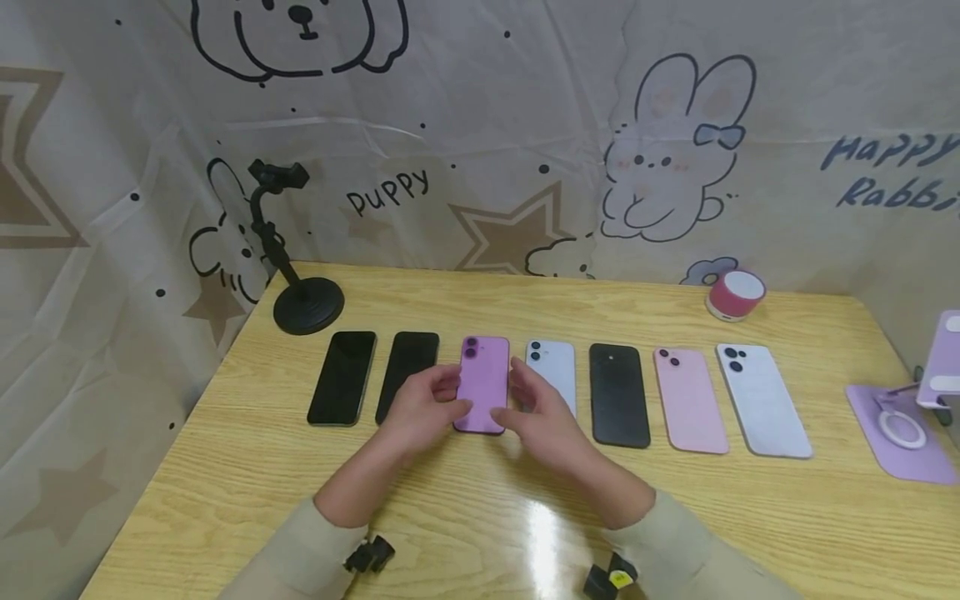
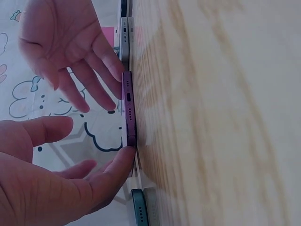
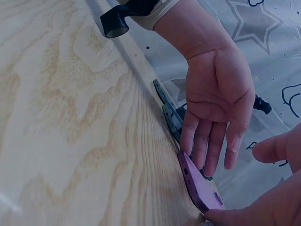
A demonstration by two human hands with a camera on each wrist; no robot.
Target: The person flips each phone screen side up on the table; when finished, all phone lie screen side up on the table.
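Observation:
A purple phone (image 1: 483,387) lies back side up on the table, its camera bump at the far end. My left hand (image 1: 423,408) is at its left edge and my right hand (image 1: 546,412) at its right edge, fingers extended. In the left wrist view, fingertips of the left hand (image 2: 70,183) meet one side of the purple phone (image 2: 129,110); the right hand (image 2: 66,42) is by the other side. The right wrist view shows the purple phone (image 3: 200,190) low between both hands. My right hand partly covers a light blue phone (image 1: 553,362); my left partly covers a black phone (image 1: 411,358).
Leftmost in the row is another black phone (image 1: 341,379). To the right lie a dark phone (image 1: 618,396), a pink phone (image 1: 690,400) and a white phone (image 1: 763,400). Behind stand a black stand (image 1: 309,306) and a small pink speaker (image 1: 735,296); a purple stand (image 1: 900,433) is far right.

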